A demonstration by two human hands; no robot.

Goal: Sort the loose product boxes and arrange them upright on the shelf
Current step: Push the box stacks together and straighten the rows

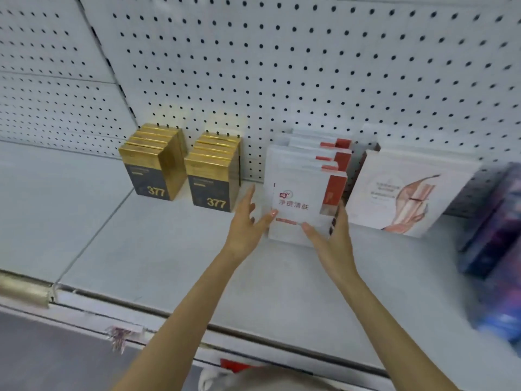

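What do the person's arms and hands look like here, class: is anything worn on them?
Both forearms are bare, with no sleeves, watch or bracelet in view. The left hand and right hand wear no gloves or visible rings; the nails look painted.

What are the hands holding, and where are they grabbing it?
The front white-and-red box. The right hand pinches its lower right edge; the left hand steadies its lower left edge with straight fingers and thumb.
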